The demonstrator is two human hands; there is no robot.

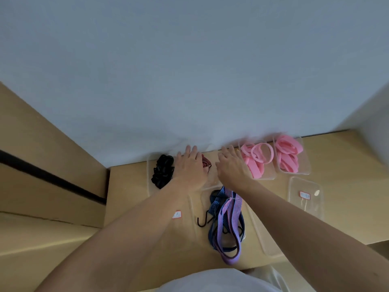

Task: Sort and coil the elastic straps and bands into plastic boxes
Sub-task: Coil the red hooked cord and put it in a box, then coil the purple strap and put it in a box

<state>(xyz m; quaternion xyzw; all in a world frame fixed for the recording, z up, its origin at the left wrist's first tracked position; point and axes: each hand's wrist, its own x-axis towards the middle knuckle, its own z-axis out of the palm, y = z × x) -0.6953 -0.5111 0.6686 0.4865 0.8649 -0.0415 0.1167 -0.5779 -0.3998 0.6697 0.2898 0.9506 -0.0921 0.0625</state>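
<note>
**Two hands in the back box, loose straps waiting behind the wrists**

From my seat, the biggest hazard is the tangle of blue and purple straps [228, 218] on the desk [347, 165], lying right under the right forearm. If that arm draws back low, I judge it could drag the tangle toward the near edge, where one purple loop already hangs close.

Next is the clear box [211, 183] against the wall, between the black bands [163, 171] and the pink bands [257, 160]. It looks light. A downward push off-centre could tip or slide it into its neighbours and mix the sorted kinds.

The left hand [190, 167] lies flat with its fingers straight toward the wall, pressing down and gripping nothing. The right hand [231, 167] is spread with its fingers only lightly bent. I see nothing held in it, though blur hides the fingertips.

The red-striped strap [206, 162] sits in that box, showing between the two hands. It is partly beneath the left palm's edge and just beside the right hand. It is pinned, not gripped, so I expect an elastic coil to spring open when the pressure lifts.

Smallest is the black hook [202, 221] at the left of the tangle, which could snag another strap or a wrist.
</note>
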